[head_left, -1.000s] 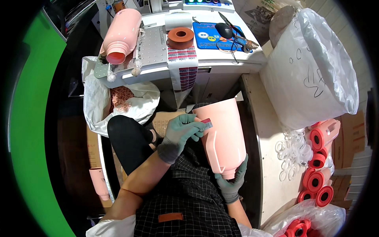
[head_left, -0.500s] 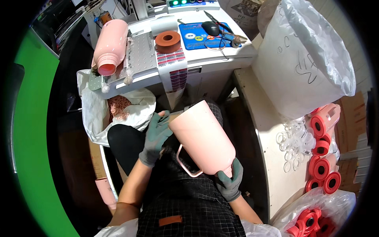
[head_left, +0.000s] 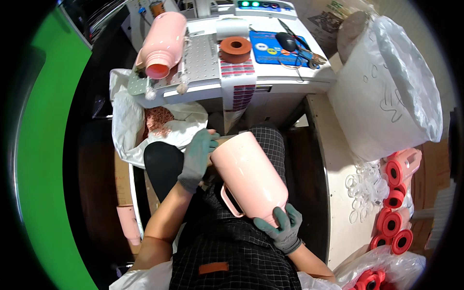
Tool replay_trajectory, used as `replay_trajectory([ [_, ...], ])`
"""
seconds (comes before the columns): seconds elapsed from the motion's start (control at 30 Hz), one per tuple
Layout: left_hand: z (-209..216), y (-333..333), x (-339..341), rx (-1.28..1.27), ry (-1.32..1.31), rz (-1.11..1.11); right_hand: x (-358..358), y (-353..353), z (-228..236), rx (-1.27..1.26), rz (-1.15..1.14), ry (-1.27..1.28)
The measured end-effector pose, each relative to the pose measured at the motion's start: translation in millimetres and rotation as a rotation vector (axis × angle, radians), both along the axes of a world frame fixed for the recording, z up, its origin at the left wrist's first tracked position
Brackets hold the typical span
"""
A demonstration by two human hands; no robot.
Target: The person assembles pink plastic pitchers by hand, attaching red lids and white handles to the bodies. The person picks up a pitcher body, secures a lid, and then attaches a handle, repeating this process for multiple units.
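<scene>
A glossy pink bottle with a side handle lies slanted above my lap, its broad base to the upper left and its neck to the lower right. My right hand, in a grey-green glove, is closed round the neck end, fingers over the shoulder. The loop handle hangs on the bottle's lower left side. Beside the base is my gloved left hand, fingers curled and one bare fingertip showing. Whatever those fingers hold is hidden; a tan piece shows between them and the base.
Ahead, a second pink bottle lies on a perforated metal plate beside a brown tape roll and a label strip. A white bag with pink scraps is at left. Clear rings and red lids cover part of the right bench.
The view has shifted, so the surroundings sit further right. My right hand has moved its fingers further over the bottle's shoulder. The bottle is tilted slightly differently; my left hand stays by its base.
</scene>
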State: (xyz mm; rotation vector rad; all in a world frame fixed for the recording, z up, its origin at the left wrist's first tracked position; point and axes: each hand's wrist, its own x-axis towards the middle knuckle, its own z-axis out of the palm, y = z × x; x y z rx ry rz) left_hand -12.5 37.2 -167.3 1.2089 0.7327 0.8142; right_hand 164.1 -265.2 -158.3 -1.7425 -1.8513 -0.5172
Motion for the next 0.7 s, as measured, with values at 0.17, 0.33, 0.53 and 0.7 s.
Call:
replay_trajectory([
  [0.17,-11.1,-8.8,8.6,1.202,0.576,0.117,16.4,19.6,52.2,-0.318,0.366,0.379],
  [0.33,11.1,-21.6,13.4,1.146,0.468,0.017,10.8,84.1,98.8,-0.512,0.343,0.161],
  [0.53,55.2,-39.8,39.3,0.961,0.228,0.088,4.0,120.0,95.6,-0.483,0.389,0.294],
  [0.7,48.1,-41.1,37.2,0.908,0.216,-0.083,2.7,121.9,92.0,-0.466,0.354,0.354],
])
